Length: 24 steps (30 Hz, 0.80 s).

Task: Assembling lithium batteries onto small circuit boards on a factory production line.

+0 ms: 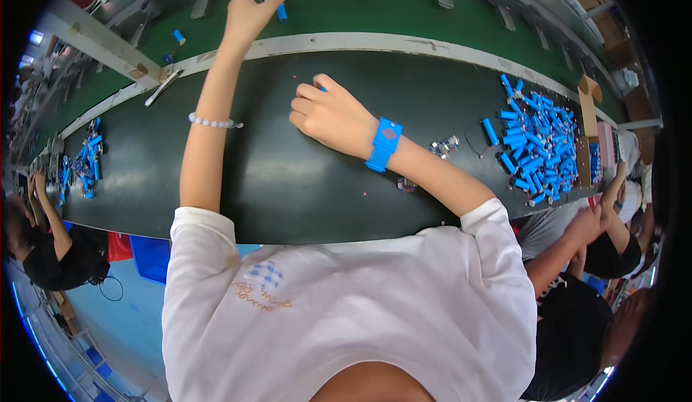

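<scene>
My left hand (252,11) reaches over the ledge to the green conveyor belt, thumb and forefinger spread apart. Just by its thumb is a small blue cylinder (282,13) that looks like a battery cell. My right hand (328,116) is above the dark table (317,200), fingers curled in. A sliver of blue shows at its fingertips, so it seems to grip another blue cylinder (323,89), mostly hidden by the fingers. A large heap of such blue cylinders (537,142) lies on the table at the right.
On the green belt (324,16) lies another blue cylinder (179,37). A pale ledge (346,40) parts belt and table; tweezers (164,87) rest near it. Small parts (445,146) lie beside my right forearm. A cardboard box (589,128) stands by the heap. Other people sit on both sides.
</scene>
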Each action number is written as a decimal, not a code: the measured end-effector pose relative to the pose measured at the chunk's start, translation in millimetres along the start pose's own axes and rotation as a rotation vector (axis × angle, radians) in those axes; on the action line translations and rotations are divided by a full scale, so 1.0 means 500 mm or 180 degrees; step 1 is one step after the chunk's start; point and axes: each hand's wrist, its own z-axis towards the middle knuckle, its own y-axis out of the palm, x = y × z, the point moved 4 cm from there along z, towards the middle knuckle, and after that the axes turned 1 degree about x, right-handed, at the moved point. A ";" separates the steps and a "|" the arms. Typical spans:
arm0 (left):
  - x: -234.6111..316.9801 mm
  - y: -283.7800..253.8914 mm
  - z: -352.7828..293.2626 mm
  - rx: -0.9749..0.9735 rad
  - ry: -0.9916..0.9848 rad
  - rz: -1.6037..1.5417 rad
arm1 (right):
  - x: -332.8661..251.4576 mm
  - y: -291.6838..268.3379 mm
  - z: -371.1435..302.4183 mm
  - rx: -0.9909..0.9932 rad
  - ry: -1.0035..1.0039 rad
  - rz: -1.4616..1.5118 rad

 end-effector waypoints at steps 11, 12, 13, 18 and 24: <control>0.432 0.039 -0.149 -0.2030 0.0772 -0.0933 | 0.270 -0.031 -0.069 0.1439 0.1937 0.3607; 0.433 0.061 -0.182 -0.2323 0.0943 -0.0612 | 0.284 -0.037 -0.066 0.1492 0.2050 0.3088; 0.429 0.089 -0.218 -0.2613 0.1119 -0.0302 | 0.290 -0.048 -0.066 0.1824 0.2093 0.3079; 0.397 0.192 -0.340 -0.3121 0.0841 0.0194 | 0.296 -0.103 -0.077 0.2025 0.2603 0.3995; 0.382 0.192 -0.309 -0.3008 0.0413 -0.0175 | 0.291 -0.147 -0.079 0.2147 0.2397 0.3798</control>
